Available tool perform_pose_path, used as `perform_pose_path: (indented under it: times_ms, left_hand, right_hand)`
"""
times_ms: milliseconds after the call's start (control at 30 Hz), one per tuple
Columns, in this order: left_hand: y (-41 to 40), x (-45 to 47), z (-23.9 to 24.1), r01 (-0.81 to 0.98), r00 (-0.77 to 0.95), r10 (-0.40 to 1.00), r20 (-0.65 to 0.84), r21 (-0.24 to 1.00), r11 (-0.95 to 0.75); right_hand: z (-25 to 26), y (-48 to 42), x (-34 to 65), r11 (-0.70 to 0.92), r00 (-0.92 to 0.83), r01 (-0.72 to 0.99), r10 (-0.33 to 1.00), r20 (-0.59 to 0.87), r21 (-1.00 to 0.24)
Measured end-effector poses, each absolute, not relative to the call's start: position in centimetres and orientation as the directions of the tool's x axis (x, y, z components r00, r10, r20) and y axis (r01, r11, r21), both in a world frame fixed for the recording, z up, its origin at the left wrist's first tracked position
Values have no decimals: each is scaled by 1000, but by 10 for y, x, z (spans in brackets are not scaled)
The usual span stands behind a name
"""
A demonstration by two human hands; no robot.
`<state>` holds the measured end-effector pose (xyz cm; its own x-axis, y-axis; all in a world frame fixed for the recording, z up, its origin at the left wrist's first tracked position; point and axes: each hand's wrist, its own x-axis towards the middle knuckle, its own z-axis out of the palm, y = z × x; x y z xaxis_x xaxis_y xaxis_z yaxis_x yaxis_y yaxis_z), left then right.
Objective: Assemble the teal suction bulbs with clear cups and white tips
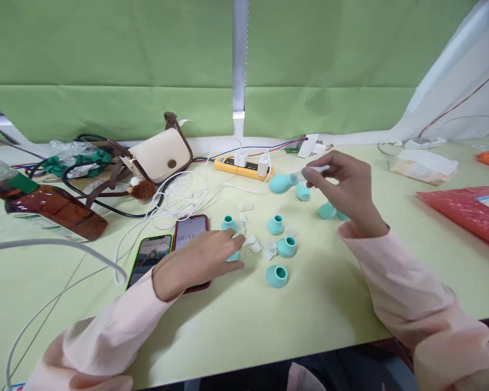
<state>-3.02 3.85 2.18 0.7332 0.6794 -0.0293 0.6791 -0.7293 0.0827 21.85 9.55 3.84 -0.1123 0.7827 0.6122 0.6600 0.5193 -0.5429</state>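
Note:
My right hand (344, 187) is raised at the right, its fingers pinched round the clear nozzle of a teal rubber bulb syringe (282, 183); the bulb points left. Lower down at the left, my left hand (204, 258) reaches over the table with thumb and fingers apart. Beneath its fingers a teal bulb (232, 257) shows in part; whether they touch it I cannot tell. Several teal bulbs with open necks stand nearby, among them a front one (277, 276) and a middle one (287, 247). Small translucent plastic pieces (270, 251) lie scattered between them.
Two phones, one green-edged (150, 252) and one red-edged (191, 224), lie by my left forearm. A yellow power strip (244, 169) with white cables is behind. A cream bag (161, 155) and a tipped bottle (52, 209) are left, a red bubble-wrap packet (464, 209) right.

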Motion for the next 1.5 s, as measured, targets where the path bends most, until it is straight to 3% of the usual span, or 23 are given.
perform_pose_path:
  times_ms: [67, 133, 167, 200, 233, 300, 367, 567, 733, 900, 1067, 1167, 1300, 1400, 1500]
  left_hand:
    - [31, -30, 36, 694, 710, 701, 68, 109, -712]
    - [18, -29, 48, 712, 633, 728, 265, 169, -681]
    - [11, -28, 53, 643, 515, 690, 509, 302, -703]
    - [4, -26, 56, 512, 411, 629, 660, 404, -759]
    - [-3, -24, 59, 412, 409, 604, 684, 452, -791]
    - [-14, -19, 62, 412, 544, 607, 580, 445, -795]
    - [-19, -15, 63, 463, 676, 607, 418, 401, -791]
    - [-20, -8, 61, 551, 696, 678, 236, 432, -715]
    - [-23, 1, 58, 668, 681, 725, 100, 319, -672]
    - [-24, 1, 55, 581, 758, 626, 184, 247, -775]
    - [-25, -3, 60, 465, 826, 535, 179, 320, -825]
    - [-28, -6, 64, 454, 803, 555, 218, 381, -805]
    - [-32, -14, 64, 470, 679, 647, 348, 471, -747]
    - [-33, -18, 64, 504, 558, 724, 405, 527, -684]
    - [-29, -19, 66, 528, 568, 739, 363, 527, -665]
  right_hand:
    - [50, 62, 206, 606, -155, 464, 774, 614, -646]
    - [60, 30, 196, 690, -277, 362, 722, 634, -627]
    - [64, 17, 193, 751, -367, 323, 660, 655, -576]
    - [67, 7, 190, 787, -429, 279, 615, 662, -551]
    - [69, -1, 188, 809, -522, 238, 574, 631, -538]
    - [68, -8, 184, 853, -642, 165, 474, 603, -495]
    - [62, -7, 181, 884, -653, 140, 421, 630, -446]
    - [42, 6, 174, 928, -546, 205, 371, 751, -310]
    - [33, 13, 168, 867, -635, 180, 464, 618, -465]
    - [30, 4, 165, 833, -612, 31, 453, 648, -553]
    - [36, -6, 169, 493, -667, -130, 598, 444, -860]
    - [37, -1, 172, 453, -569, -21, 727, 383, -891]
    - [33, 30, 175, 515, -316, 306, 848, 425, -801]
    - [24, 58, 174, 529, -287, 495, 848, 445, -689]
    - [12, 77, 174, 505, -321, 627, 861, 394, -593]
